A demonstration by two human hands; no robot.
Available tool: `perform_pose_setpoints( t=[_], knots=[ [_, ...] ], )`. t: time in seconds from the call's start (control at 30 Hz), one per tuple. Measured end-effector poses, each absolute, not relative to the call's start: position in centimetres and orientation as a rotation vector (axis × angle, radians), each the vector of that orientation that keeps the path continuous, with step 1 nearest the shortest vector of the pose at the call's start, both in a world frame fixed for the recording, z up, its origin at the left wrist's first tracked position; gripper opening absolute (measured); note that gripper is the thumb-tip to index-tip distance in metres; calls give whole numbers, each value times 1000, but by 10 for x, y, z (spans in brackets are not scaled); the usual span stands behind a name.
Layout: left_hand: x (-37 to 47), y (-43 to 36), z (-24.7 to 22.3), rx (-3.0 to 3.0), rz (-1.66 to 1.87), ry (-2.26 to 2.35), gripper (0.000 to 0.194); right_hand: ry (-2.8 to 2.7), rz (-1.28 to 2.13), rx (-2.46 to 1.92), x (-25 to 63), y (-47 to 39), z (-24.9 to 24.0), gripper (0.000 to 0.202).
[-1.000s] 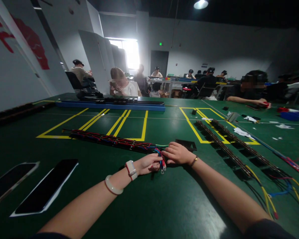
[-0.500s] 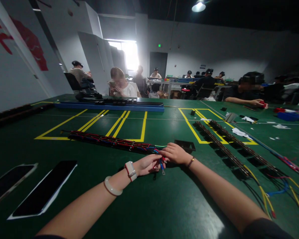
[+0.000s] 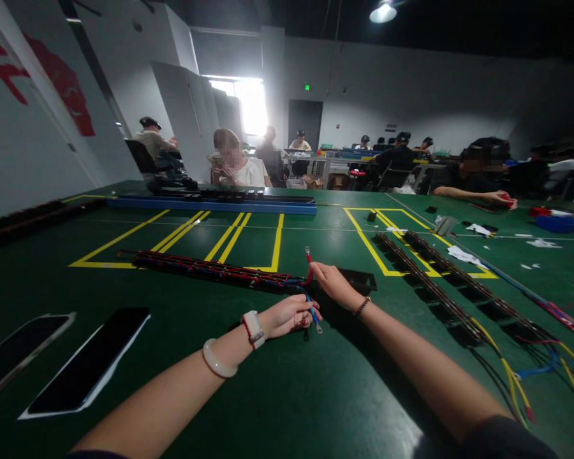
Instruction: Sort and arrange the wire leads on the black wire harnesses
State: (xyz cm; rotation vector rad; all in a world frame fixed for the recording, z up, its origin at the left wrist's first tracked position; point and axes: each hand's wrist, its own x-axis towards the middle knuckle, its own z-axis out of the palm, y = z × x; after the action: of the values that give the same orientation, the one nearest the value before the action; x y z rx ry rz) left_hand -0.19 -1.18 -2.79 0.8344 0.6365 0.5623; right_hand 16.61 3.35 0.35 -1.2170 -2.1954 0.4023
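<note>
Near the middle of the frame, two bare hands sit close but apart, each pinching a cable at the right end of a long, dark wired strip (image 3: pixel 210 269) lying on a green worktop (image 3: pixel 277 408). The right hand (image 3: pixel 333 285) holds a red lead (image 3: pixel 309 258) upright, its ring terminal pointing up; the left hand (image 3: pixel 291 317), lower, grips a blue lead (image 3: pixel 312 312) whose terminal points down. Holding them in opposite directions seems to keep the two colours separate. The strip lies crosswise, probably so its cable end comes within easy reach. Yellow tape (image 3: pixel 276 245) marks rectangles on the surface, likely as placement zones. Two similar strips (image 3: pixel 430 287) lie at right; two dark slabs (image 3: pixel 93 360) at lower left. Beyond, in a dim room, people sit working, with a bright window (image 3: pixel 251 105) at upper centre-left.
</note>
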Motion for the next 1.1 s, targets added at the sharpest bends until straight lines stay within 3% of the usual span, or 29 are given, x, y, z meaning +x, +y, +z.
perform_pose_setpoints(
  t=[0.33, 0.57, 0.7, 0.9, 1.1],
  knots=[
    [-2, -12, -30, 838, 559, 645, 5, -2496, -179, -1601, 124, 45, 23, 46],
    [0, -14, -28, 827, 590, 648, 9, -2686, -477, -1389, 107, 42, 23, 38],
    [1, -15, -25, 824, 600, 672, 10, -2690, -434, -1309, 107, 39, 24, 37],
    [-1, -16, -21, 853, 574, 646, 5, -2510, 103, -1253, 144, 37, 27, 47],
    [-3, -15, -21, 828, 555, 635, 13, -2358, -224, -1220, 180, 35, 0, 27]
  ],
)
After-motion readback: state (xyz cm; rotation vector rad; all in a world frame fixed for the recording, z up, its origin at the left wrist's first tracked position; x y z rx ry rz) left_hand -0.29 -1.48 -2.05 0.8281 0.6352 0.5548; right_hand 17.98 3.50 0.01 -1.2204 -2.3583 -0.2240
